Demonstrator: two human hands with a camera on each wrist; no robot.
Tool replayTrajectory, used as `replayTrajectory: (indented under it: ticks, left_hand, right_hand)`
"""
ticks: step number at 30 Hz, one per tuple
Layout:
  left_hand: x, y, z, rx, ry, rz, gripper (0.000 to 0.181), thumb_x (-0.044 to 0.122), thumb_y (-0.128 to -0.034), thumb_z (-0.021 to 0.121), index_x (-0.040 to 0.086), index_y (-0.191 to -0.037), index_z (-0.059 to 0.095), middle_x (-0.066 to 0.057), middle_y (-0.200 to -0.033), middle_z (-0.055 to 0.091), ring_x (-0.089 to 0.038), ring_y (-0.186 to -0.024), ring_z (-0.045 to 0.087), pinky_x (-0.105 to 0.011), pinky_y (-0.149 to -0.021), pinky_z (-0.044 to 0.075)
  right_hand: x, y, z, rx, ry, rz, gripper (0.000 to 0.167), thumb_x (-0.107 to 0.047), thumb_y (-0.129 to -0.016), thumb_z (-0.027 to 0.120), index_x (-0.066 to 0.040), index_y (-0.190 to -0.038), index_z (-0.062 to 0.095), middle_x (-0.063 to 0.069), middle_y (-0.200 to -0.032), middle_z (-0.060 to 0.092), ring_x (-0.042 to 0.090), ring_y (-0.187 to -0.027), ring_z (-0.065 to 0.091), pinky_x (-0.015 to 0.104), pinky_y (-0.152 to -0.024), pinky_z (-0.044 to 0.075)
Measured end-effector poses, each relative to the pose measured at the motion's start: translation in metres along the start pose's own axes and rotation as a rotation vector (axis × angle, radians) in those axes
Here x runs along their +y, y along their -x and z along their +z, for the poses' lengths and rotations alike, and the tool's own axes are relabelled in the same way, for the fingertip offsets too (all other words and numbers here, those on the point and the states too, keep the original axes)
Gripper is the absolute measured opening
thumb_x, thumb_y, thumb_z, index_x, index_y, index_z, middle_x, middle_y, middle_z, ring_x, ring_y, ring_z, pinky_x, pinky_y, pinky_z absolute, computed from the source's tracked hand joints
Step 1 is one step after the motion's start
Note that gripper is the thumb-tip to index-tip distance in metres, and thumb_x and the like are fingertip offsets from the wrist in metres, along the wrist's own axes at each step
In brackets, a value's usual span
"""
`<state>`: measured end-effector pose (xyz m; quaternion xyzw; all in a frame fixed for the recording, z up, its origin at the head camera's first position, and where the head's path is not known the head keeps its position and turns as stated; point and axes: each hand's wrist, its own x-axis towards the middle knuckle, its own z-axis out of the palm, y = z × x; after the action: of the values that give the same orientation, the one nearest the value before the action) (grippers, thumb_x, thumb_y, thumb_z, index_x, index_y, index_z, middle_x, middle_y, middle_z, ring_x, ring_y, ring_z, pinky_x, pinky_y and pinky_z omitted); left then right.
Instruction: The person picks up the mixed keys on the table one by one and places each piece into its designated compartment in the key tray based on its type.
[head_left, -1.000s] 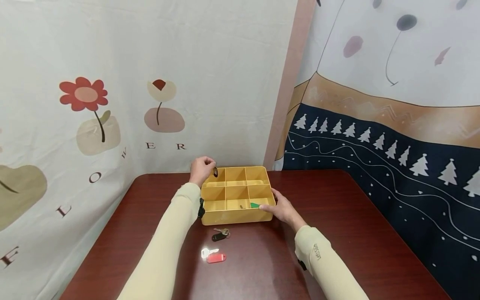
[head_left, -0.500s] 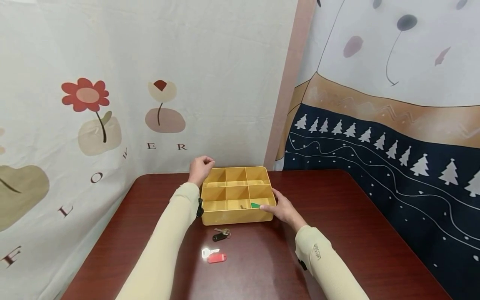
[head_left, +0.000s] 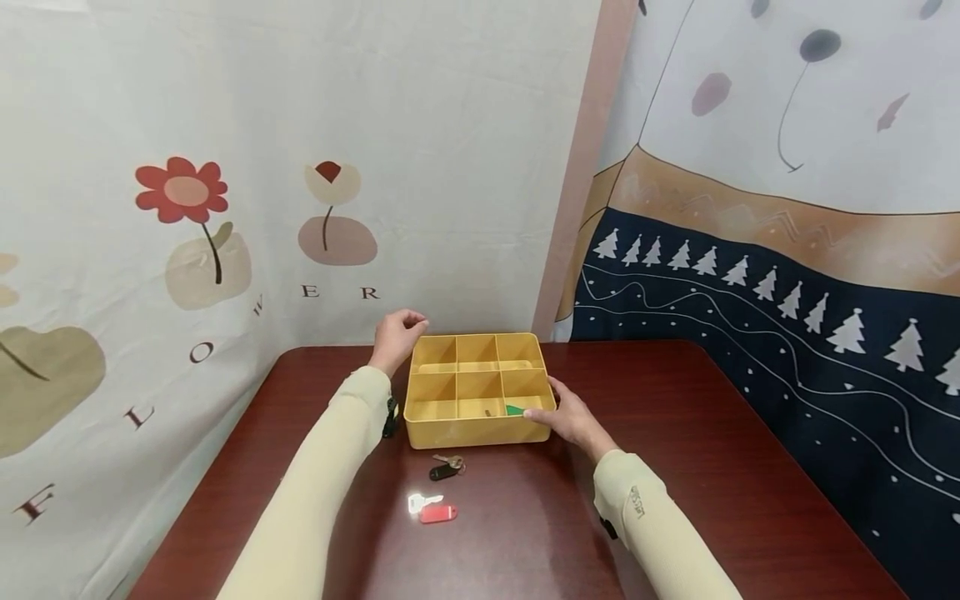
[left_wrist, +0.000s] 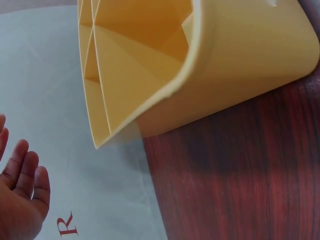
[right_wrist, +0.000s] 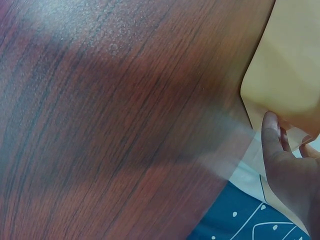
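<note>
Two hands are at the yellow box (head_left: 476,434), a six-compartment one sitting on the desk (head_left: 525,542) towards its far edge. I have the right hand (head_left: 573,417) gripping its near right corner, thumb over the front rim. The left hand (head_left: 395,342) hangs just beside the far left corner; its fingers (left_wrist: 30,164) look loosely bent, round nothing I can make out. A green piece (head_left: 514,410) lies in the near right compartment, a small brownish piece (head_left: 487,413) in the near middle one. In front of the box lie a black-tagged key (head_left: 444,472) and, nearer my camera, a red-tagged key (head_left: 438,514).

If I pull unevenly, I judge the box could skid or swing, since only one side is held. Bringing the left hand back low, I might knock the wall with the wrist. Glare on the red-tagged key could spoil my aim.

The wall cloth (head_left: 450,167) spells F, L, O, W, E, R. The right sleeve (head_left: 626,492) bears lettering too small to read surely; I find none legible on either tag.
</note>
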<state>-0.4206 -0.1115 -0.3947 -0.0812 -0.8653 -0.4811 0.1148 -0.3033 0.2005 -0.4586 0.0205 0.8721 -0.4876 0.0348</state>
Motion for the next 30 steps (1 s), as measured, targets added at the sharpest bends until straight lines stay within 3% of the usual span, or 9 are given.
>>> replayTrajectory:
  ticks: [9,18,24,30]
  left_hand:
    - [0.003,0.011,-0.008,-0.022,0.000,0.050,0.024,0.023,-0.0970,0.066,0.003,-0.109,0.070,-0.014,-0.106,0.069,-0.029,-0.098,0.061,-0.044,-0.088,0.049]
    - [-0.002,0.028,-0.020,-0.048,0.014,0.086,0.024,0.022,-0.0963,0.067,0.003,-0.111,0.070,-0.014,-0.109,0.069,-0.029,-0.102,0.062,-0.044,-0.087,0.051]
    - [-0.006,0.046,-0.026,-0.063,-0.014,0.106,0.024,0.022,-0.0957,0.068,0.003,-0.110,0.070,-0.013,-0.108,0.070,-0.029,-0.100,0.062,-0.042,-0.084,0.050]
    - [-0.006,0.072,-0.033,-0.082,-0.015,0.095,0.026,0.025,-0.0940,0.070,0.004,-0.109,0.071,-0.010,-0.102,0.071,-0.025,-0.094,0.063,-0.038,-0.079,0.050]
  right_hand:
    - [0.001,0.000,-0.001,-0.003,0.026,0.000,0.088,-0.035,-0.086,0.079,-0.009,-0.155,0.031,0.019,-0.150,0.043,0.034,-0.132,0.044,0.057,-0.111,0.031]
    - [-0.002,0.001,0.000,-0.006,0.012,0.001,0.084,-0.027,-0.088,0.077,-0.008,-0.155,0.031,0.020,-0.148,0.045,0.034,-0.130,0.046,0.055,-0.110,0.033]
    - [-0.002,0.002,-0.001,-0.007,0.010,-0.016,0.083,-0.027,-0.088,0.077,-0.008,-0.155,0.031,0.021,-0.148,0.045,0.035,-0.131,0.045,0.057,-0.111,0.031]
    - [-0.001,0.002,-0.001,-0.009,0.010,-0.010,0.086,-0.030,-0.087,0.079,-0.008,-0.155,0.031,0.020,-0.148,0.045,0.034,-0.132,0.044,0.056,-0.111,0.030]
